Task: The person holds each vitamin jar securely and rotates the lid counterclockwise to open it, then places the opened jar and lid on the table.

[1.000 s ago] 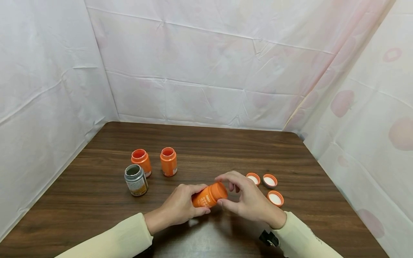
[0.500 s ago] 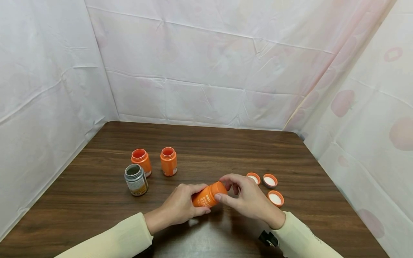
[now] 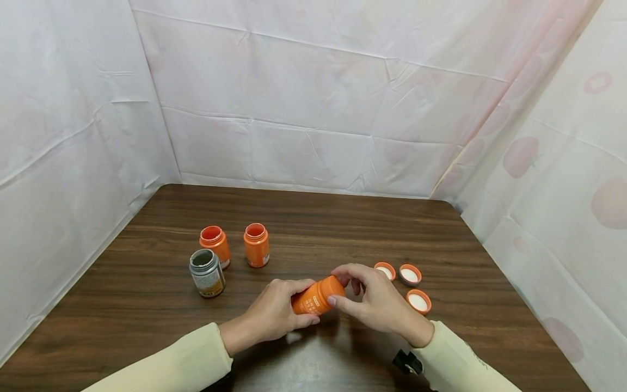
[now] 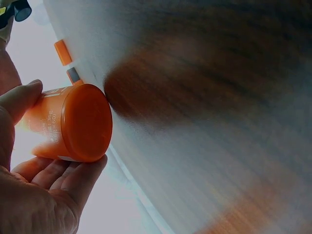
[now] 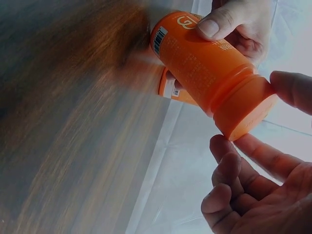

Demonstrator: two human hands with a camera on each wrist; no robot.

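Note:
My left hand (image 3: 274, 310) grips the body of an orange pill bottle (image 3: 307, 302) from the left, thumb on the near side. The bottle is tilted, with its orange cap (image 3: 334, 288) pointing up and right. My right hand (image 3: 374, 302) pinches that cap between thumb and fingertips. The right wrist view shows the thumb on one side of the cap (image 5: 243, 107) and fingertips on the other; its remaining fingers are curled. In the left wrist view the bottle's round base (image 4: 88, 124) faces the camera, while the cap end is hidden.
Farther left on the wooden table (image 3: 318, 228) stand two uncapped orange bottles, one at the back left (image 3: 215, 247) and another (image 3: 256, 247) beside it, plus an uncapped grey bottle (image 3: 208, 275). Three caps (image 3: 417, 301) lie white side up right of my right hand. White sheets (image 3: 303, 109) surround the table.
My right thumb has moved up from the cap's lower edge onto its near side, and the fingers have shifted around the cap. My left hand and the bottle have stayed in place.

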